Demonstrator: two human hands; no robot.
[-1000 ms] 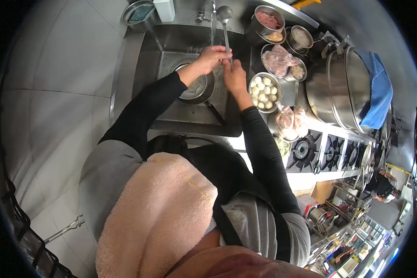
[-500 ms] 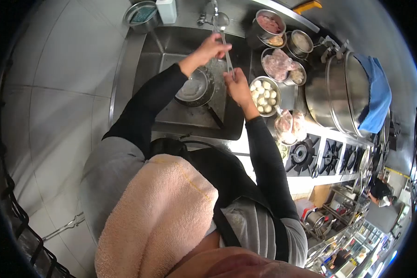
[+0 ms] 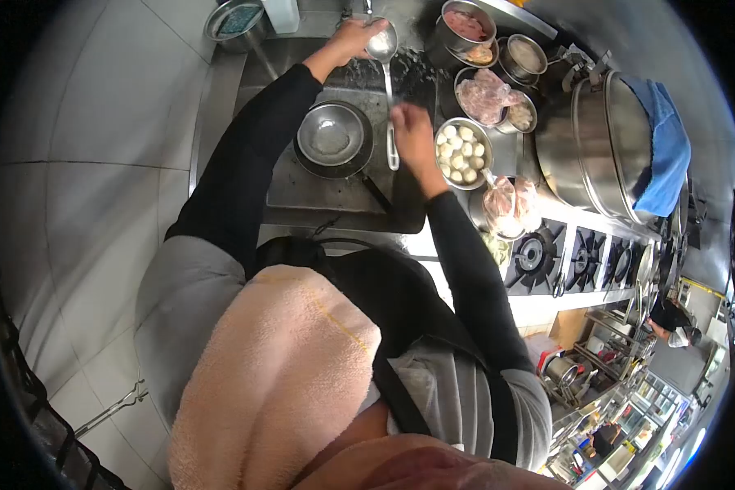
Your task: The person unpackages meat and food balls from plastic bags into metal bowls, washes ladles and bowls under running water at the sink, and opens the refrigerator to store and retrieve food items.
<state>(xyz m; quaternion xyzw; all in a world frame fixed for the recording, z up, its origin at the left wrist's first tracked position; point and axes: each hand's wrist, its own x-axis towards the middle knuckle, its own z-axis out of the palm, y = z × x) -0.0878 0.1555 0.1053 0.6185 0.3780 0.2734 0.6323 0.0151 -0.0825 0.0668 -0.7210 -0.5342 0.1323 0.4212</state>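
Observation:
A long-handled metal ladle [image 3: 389, 82] lies lengthwise over the sink, its bowl beneath the tap. My left hand [image 3: 358, 41] is closed at the bowl's left edge, with fingers partly hidden. My right hand [image 3: 414, 135], slightly blurred, has its curled fingers against the ladle's handle about midway. The handle's lower end shows past my fingers. Below them, inside the sink [image 3: 290, 192], a round metal bowl [image 3: 331, 133] rests in a dark pan [image 3: 366, 155] whose handle points toward me. Water splashes near the ladle's bowl.
Right of the sink stand a bowl of white balls [image 3: 463, 155], bagged meat [image 3: 486, 96] and a pot of pink meat [image 3: 465, 26]. Farther right are a large steel pot [image 3: 576, 155] with a blue cloth [image 3: 655, 155], and gas burners [image 3: 532, 255]. Another person [image 3: 670, 314] appears far right.
My left hand has moved up and left, from the ladle's upper handle to its bowl. The right hand has shifted slightly up along the handle. The metal bowl in the pan now shows more fully.

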